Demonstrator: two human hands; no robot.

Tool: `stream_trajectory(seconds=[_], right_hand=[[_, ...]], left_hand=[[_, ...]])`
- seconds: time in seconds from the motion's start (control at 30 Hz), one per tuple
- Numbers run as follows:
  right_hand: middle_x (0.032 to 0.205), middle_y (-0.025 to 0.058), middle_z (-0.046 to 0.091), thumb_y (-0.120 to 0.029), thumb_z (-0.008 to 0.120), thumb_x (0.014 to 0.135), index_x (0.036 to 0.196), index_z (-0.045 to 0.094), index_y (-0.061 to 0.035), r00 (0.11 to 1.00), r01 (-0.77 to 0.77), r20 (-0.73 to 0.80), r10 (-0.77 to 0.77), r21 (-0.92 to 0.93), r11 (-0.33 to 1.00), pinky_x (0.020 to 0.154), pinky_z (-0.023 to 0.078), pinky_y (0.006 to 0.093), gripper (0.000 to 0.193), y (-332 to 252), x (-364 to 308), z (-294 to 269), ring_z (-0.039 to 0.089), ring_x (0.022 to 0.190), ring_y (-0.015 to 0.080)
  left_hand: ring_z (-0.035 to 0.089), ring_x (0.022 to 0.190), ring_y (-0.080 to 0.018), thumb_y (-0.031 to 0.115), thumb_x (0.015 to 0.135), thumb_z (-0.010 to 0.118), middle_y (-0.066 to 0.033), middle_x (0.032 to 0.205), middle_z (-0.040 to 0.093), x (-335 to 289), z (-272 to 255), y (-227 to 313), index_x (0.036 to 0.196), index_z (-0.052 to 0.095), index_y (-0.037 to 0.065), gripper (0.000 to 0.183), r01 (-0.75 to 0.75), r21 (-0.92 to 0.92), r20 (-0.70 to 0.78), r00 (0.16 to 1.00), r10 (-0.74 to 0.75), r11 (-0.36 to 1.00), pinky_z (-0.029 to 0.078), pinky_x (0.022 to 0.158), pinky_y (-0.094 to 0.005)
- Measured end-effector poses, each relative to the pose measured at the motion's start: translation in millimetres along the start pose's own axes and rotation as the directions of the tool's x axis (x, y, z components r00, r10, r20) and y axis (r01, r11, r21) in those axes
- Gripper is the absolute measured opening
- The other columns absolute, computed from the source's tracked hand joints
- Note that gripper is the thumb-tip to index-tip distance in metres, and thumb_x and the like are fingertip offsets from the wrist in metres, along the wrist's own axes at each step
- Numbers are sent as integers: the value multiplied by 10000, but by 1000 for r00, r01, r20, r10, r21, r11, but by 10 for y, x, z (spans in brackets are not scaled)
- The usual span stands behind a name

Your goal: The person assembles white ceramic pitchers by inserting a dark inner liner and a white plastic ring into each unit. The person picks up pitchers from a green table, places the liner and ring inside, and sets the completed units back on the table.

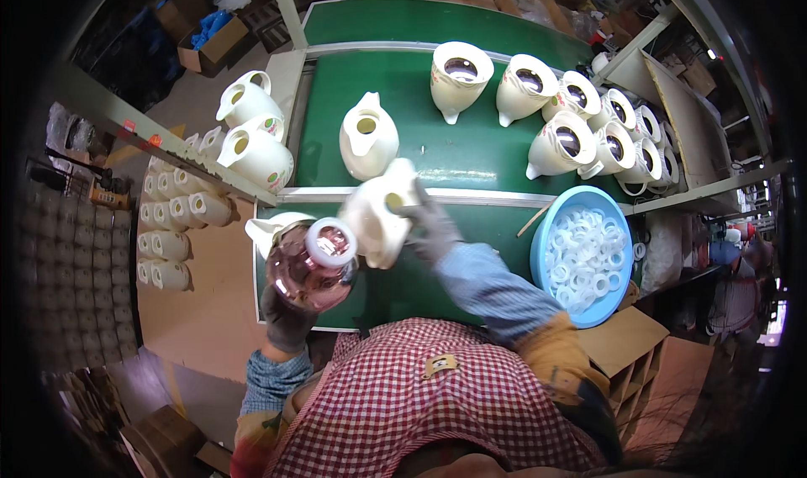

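Note:
My left hand (287,322), in a dark glove, is closed round a shiny pinkish glass flask liner (301,269). A translucent white ring (330,242) sits on the liner's neck. My right hand (435,226), in a grey glove, grips a white jug shell (374,221), slightly blurred and tilted, beside the liner. Partly hidden behind the liner is another white jug (267,228). Farther off, one more white jug (367,144) stands on the green work surface (479,163).
Several white jug shells (461,79) with dark, shiny round openings stand at the far right. A blue basin (538,251) of translucent rings is right of my right arm. Two white jugs (256,154) stand at the left by a metal frame; several more (168,247) are on a brown board.

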State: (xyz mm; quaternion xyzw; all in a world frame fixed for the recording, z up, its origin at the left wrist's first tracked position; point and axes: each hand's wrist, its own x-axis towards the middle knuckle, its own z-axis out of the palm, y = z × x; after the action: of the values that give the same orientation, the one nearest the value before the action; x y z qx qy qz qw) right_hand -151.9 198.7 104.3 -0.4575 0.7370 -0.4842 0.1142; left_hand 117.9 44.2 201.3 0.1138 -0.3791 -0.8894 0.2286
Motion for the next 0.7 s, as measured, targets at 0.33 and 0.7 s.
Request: stream_trajectory(seconds=[0.33, 0.7], right_hand=[[1437, 183, 555, -137, 722, 910, 1292, 622, 22, 825, -15, -477, 303, 517, 856, 1088, 462, 435, 427, -941, -1441, -2716, 572, 1273, 288], [1637, 269, 252, -139, 876, 778, 1320, 639, -7, 927, 141, -367, -79, 146, 979, 1193, 372, 473, 606, -1378, -1789, -1774, 308, 1507, 409]], left_hand=[[493, 1383, -292, 465, 949, 635, -119, 1512, 500, 492, 78, -660, 1534, 396, 77, 741, 402, -175, 179, 911, -372, 899, 381, 1185, -485], [445, 1417, -279, 337, 976, 659, -126, 1561, 447, 717, 805, -1358, 1565, 353, 85, 710, 348, 530, 454, 654, -605, 773, 331, 1206, -453]])
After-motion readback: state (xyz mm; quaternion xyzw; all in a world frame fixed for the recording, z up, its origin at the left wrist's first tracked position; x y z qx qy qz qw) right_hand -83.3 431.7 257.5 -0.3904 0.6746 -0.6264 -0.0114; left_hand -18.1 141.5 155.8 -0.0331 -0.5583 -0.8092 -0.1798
